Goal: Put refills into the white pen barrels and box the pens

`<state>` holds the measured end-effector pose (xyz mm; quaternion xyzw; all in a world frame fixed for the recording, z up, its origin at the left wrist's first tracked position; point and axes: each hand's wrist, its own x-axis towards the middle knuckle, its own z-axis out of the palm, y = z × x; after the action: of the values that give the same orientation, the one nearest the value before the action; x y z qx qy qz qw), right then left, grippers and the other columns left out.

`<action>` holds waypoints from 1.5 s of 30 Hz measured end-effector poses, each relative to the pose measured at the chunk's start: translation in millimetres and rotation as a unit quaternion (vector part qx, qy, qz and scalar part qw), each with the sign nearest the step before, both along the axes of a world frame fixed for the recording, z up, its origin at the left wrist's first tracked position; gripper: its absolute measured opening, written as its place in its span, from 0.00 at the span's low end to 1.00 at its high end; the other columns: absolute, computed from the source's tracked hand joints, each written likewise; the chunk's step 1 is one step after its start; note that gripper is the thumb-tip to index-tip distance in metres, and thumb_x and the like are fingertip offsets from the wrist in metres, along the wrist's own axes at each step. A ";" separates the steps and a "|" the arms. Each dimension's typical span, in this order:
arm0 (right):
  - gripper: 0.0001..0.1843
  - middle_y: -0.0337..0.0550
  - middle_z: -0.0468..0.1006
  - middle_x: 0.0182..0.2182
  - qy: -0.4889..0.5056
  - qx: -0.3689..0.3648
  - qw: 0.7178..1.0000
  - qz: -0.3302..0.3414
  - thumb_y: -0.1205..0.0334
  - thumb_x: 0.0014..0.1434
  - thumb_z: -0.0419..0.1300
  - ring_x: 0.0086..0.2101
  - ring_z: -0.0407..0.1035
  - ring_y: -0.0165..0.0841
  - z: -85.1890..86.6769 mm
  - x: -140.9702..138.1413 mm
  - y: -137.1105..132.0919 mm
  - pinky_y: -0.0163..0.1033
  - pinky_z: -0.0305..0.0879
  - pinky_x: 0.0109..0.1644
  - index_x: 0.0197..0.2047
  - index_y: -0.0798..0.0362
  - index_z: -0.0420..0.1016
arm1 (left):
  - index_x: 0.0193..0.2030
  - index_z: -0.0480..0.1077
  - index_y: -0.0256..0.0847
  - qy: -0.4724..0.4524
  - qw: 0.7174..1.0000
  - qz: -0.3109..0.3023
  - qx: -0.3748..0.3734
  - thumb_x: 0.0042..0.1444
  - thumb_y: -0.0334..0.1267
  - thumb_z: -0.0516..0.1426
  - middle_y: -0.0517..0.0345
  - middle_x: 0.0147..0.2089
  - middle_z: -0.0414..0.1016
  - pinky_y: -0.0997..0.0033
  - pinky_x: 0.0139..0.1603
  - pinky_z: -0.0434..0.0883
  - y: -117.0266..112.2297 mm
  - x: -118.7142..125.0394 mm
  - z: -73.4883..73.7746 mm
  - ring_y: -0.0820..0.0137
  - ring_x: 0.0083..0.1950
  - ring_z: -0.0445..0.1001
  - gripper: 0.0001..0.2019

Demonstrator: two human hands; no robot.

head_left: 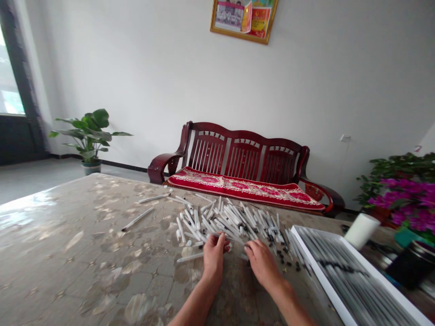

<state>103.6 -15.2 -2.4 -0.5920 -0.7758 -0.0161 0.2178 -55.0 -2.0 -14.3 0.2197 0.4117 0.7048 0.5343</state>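
Note:
A loose heap of white, translucent pens point(234, 217), several with black ends, lies on the patterned table in front of me. At the heap's near edge my left hand point(214, 256) is closed, thumb and fingers pinching a pen point(234, 237) that points toward the right. My right hand point(263, 262) is beside it, fingers curled and pressed together near that pen's other end; what they hold, if anything, is too small to make out. A single pen point(189, 258) lies just left of my left hand. Small black caps point(288, 263) are scattered right of my right hand.
A white box point(335, 290) filled with rows of pens stands at the right. Beyond it are a white roll point(362, 231), a dark cup point(413, 265) and pink flowers point(408, 203). Two pens lie apart on the table point(84, 253). Behind is a red wooden bench point(244, 154).

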 end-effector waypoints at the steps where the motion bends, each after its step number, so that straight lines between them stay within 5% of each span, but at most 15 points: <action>1: 0.10 0.45 0.80 0.39 -0.013 0.000 1.000 0.006 0.67 0.63 0.55 0.44 0.72 0.39 1.0 0.8 -2.7 0.39 0.64 0.48 0.38 0.49 0.78 | 0.29 0.71 0.38 0.002 1.000 0.001 -0.002 0.36 0.52 0.68 0.61 0.24 0.73 0.73 0.26 0.70 0.0 0.2 -0.1 0.72 0.26 0.73 0.21; 6: 0.09 0.43 0.80 0.37 -0.044 0.013 0.999 0.016 0.72 0.57 0.60 0.43 0.72 0.40 2.6 1.5 -11.1 0.40 0.64 0.48 0.36 0.49 0.78 | 0.29 0.71 0.38 -0.006 1.000 -0.005 -0.007 0.34 0.52 0.69 0.62 0.24 0.73 0.73 0.26 0.70 -2.5 1.7 1.4 0.72 0.25 0.73 0.22; 10: 0.09 0.44 0.81 0.37 0.039 0.046 0.998 -0.026 0.71 0.58 0.58 0.40 0.75 0.38 -0.3 1.8 -8.9 0.38 0.67 0.44 0.39 0.50 0.76 | 0.28 0.71 0.38 -0.020 0.999 -0.024 -0.011 0.32 0.50 0.70 0.62 0.23 0.73 0.74 0.26 0.70 -4.9 2.9 4.3 0.72 0.25 0.74 0.22; 19: 0.08 0.43 0.81 0.36 0.134 0.093 0.987 0.004 0.70 0.58 0.57 0.39 0.76 0.37 -4.9 0.0 -6.5 0.38 0.68 0.43 0.38 0.50 0.75 | 0.28 0.71 0.38 -0.035 0.998 -0.054 -0.018 0.31 0.48 0.71 0.62 0.22 0.74 0.74 0.27 0.71 -9.2 5.0 9.3 0.72 0.26 0.75 0.21; 36: 0.11 0.44 0.80 0.37 0.127 0.121 0.984 0.042 0.72 0.59 0.56 0.40 0.74 0.36 -5.0 -0.5 -9.7 0.38 0.68 0.46 0.40 0.50 0.77 | 0.29 0.73 0.38 -0.015 0.995 -0.094 -0.016 0.28 0.50 0.72 0.62 0.23 0.75 0.73 0.27 0.71 -13.8 8.0 6.5 0.70 0.27 0.76 0.23; 41: 0.12 0.45 0.81 0.37 0.196 0.065 0.977 0.056 0.70 0.57 0.57 0.40 0.75 0.37 5.3 -1.0 -13.0 0.39 0.69 0.46 0.39 0.49 0.80 | 0.28 0.73 0.38 0.020 0.994 -0.107 0.014 0.32 0.51 0.71 0.60 0.24 0.75 0.74 0.26 0.70 -19.0 3.6 12.1 0.70 0.27 0.76 0.22; 45: 0.08 0.40 0.81 0.30 0.328 -0.062 0.941 0.052 0.66 0.54 0.59 0.34 0.75 0.36 14.3 0.2 -12.5 0.37 0.68 0.39 0.34 0.49 0.80 | 0.27 0.73 0.38 0.038 0.992 -0.114 0.045 0.33 0.51 0.71 0.60 0.23 0.75 0.73 0.25 0.70 -20.9 2.8 15.5 0.70 0.26 0.75 0.21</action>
<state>103.9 -27.7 11.8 -0.5356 -0.6908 0.2381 0.4234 -52.2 -22.9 1.2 0.3160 0.3716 0.6485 0.5844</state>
